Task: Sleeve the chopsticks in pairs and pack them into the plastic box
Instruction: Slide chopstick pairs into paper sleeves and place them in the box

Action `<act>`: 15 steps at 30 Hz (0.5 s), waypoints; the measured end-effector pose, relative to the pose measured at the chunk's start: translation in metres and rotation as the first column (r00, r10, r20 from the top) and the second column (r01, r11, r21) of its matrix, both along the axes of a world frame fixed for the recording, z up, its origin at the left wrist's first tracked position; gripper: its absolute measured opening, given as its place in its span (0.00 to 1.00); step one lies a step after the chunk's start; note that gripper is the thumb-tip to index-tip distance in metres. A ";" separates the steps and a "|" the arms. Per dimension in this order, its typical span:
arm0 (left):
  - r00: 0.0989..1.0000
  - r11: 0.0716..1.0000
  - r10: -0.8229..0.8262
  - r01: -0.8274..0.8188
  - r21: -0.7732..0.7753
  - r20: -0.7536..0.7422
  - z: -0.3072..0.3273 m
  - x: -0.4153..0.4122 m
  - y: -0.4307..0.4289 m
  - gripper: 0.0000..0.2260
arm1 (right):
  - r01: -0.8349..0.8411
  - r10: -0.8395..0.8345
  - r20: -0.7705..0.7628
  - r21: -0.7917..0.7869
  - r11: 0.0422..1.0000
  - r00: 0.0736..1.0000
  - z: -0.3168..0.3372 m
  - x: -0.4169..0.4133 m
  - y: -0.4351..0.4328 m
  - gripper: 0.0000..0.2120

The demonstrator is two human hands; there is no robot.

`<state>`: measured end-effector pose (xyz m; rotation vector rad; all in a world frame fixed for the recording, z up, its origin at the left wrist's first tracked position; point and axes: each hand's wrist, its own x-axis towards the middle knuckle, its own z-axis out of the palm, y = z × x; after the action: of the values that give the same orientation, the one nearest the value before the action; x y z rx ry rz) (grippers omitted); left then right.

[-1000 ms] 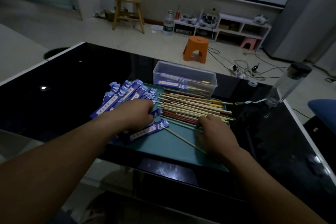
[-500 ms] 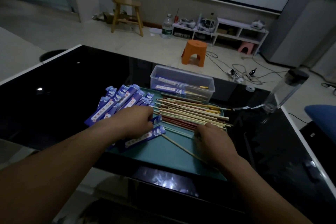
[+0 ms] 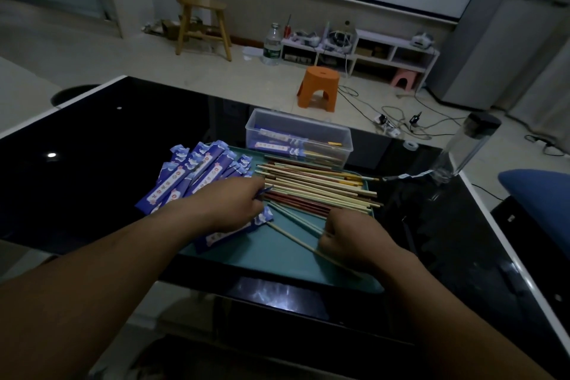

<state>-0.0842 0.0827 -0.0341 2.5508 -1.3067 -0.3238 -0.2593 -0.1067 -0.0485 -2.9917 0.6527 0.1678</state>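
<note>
A pile of loose chopsticks (image 3: 320, 187), pale and dark red, lies across the back of a teal mat (image 3: 277, 259). Several blue paper sleeves (image 3: 188, 173) are fanned out at the mat's left. My left hand (image 3: 234, 205) pinches the edge of one blue sleeve (image 3: 263, 191) at its fingertips; another sleeve (image 3: 229, 233) lies beneath the hand. My right hand (image 3: 348, 237) is curled round a couple of pale chopsticks (image 3: 303, 222) at the pile's near side. A single pale chopstick (image 3: 293, 237) lies slanted on the mat. The clear plastic box (image 3: 345, 140) behind holds sleeved pairs.
The mat sits on a glossy black table (image 3: 108, 148) with white edges. A clear bottle with a black cap (image 3: 462, 148) stands at the right rear of the table. A blue cushion (image 3: 539, 191) is at the far right; an orange stool (image 3: 319, 88) stands on the floor beyond.
My right hand has drawn back toward me with pale chopsticks in its curled fingers. My left hand has shifted slightly right, the sleeve's edge now showing at its fingertips.
</note>
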 end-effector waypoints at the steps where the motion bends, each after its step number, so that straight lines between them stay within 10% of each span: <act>1: 1.000 1.000 -0.010 0.010 -0.001 0.002 -0.001 0.001 -0.001 0.03 | -0.005 0.005 -0.006 0.011 1.000 1.000 0.002 -0.001 -0.002 0.09; 15: 0.989 0.983 -0.133 0.139 -0.122 0.058 -0.006 -0.012 -0.005 0.07 | -0.018 0.023 -0.088 0.057 0.998 0.996 0.011 -0.008 0.006 0.06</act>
<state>-0.0960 0.0776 -0.0406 2.3861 -1.4742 -0.1985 -0.2677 -0.1007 -0.0375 -2.9522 0.6143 0.3159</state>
